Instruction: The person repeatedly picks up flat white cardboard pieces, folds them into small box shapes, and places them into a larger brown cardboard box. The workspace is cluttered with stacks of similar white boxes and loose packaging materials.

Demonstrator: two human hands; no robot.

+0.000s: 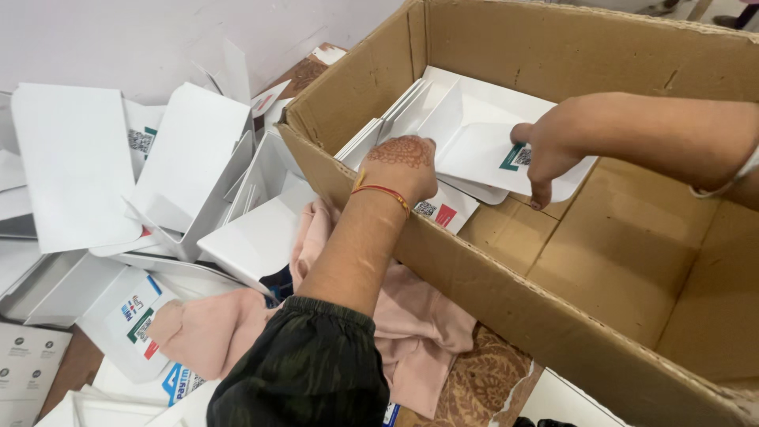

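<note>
- Your left hand reaches over the near wall of the cardboard box; its fingers are hidden, so you cannot tell their grip.
- Your right hand pinches a white folded carton bearing a small green-and-black label, inside the box.
- More white cartons are heaped left of the box, too many to count.
- One pink cloth lies under your left arm.

Bright, even daylight falls from above, so the white cards left of the left hand wash out with mild glare. Soft shadow darkens the cardboard box wall below the right hand. Focus is sharp at centre; edges bend with wide-angle distortion.
</note>
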